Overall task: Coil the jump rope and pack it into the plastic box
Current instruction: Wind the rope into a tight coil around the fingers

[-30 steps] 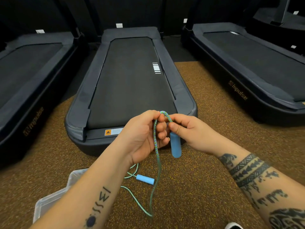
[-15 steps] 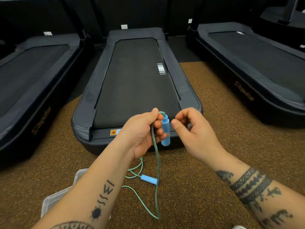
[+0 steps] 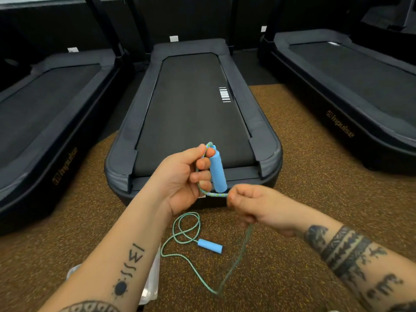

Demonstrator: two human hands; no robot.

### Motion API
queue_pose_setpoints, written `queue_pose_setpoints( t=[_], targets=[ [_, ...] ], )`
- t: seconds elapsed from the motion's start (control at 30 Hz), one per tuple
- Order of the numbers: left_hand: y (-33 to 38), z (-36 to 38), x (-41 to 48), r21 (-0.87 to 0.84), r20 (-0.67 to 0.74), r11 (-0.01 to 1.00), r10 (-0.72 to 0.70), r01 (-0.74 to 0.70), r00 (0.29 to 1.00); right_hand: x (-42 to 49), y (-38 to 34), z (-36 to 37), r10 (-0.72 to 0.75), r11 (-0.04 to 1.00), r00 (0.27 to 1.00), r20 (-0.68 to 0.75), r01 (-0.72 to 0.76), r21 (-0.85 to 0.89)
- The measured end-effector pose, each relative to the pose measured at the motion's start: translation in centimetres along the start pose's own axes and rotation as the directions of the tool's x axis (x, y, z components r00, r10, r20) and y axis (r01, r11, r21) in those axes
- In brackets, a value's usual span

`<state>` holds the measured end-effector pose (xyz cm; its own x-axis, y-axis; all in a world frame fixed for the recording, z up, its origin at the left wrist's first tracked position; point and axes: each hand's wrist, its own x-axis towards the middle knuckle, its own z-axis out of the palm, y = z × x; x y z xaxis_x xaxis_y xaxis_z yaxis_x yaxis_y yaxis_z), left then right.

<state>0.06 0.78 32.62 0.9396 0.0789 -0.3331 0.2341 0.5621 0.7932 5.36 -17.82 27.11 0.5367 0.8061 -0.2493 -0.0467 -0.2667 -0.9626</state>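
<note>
My left hand (image 3: 183,180) grips one blue handle (image 3: 218,171) of the jump rope upright, with a bend of rope over its fingers. A short stretch of green-blue rope (image 3: 213,194) runs from that hand to my right hand (image 3: 254,206), which is closed around the cord just right of it. Below my right fist the rope hangs to the floor, loops back, and ends at the second blue handle (image 3: 210,245) lying on the carpet. The clear plastic box (image 3: 150,282) sits low in view, mostly hidden by my left forearm.
Three dark treadmills stand ahead: one in the middle (image 3: 193,113), one at the left (image 3: 45,122), one at the right (image 3: 351,86). Speckled brown carpet (image 3: 304,176) covers the floor around the rope and box.
My right hand let go of the upper handle, dropped lower, and closed on the rope below my left hand. The left hand now holds the handle alone. The view shifted slightly.
</note>
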Motion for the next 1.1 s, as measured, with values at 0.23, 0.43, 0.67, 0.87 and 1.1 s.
queue_pose_setpoints(
  t=[0.23,0.43,0.67,0.87,1.1],
  targets=[
    [-1.3,0.5,-0.6,0.523,-0.093,0.852,0.047,0.009,0.995,0.0,-2.3,-3.0,-0.286,0.849,0.931,-0.227,0.136,-0.511],
    [-1.4,0.9,-0.7,0.788,-0.027,0.615,0.072,-0.023,0.997,0.1,-2.6,-3.7,-0.415,0.763,0.891,-0.182,0.232,-0.604],
    [-1.7,1.0,-0.6,0.877,0.03,0.467,0.178,-0.111,0.984,0.0,-2.5,-2.4,-0.301,0.733,0.953,-0.037,0.207,-0.649],
    [-2.8,1.5,-0.3,0.155,-0.156,0.969,0.219,-0.195,0.963,0.9,-1.7,-0.7,-0.327,0.944,0.824,-0.463,0.257,-0.209],
    [-6.4,3.4,0.6,0.123,-0.209,0.947,0.318,-0.298,0.925,1.5,-1.2,1.1,-0.199,0.952,0.747,-0.634,0.3,0.055]
  ],
)
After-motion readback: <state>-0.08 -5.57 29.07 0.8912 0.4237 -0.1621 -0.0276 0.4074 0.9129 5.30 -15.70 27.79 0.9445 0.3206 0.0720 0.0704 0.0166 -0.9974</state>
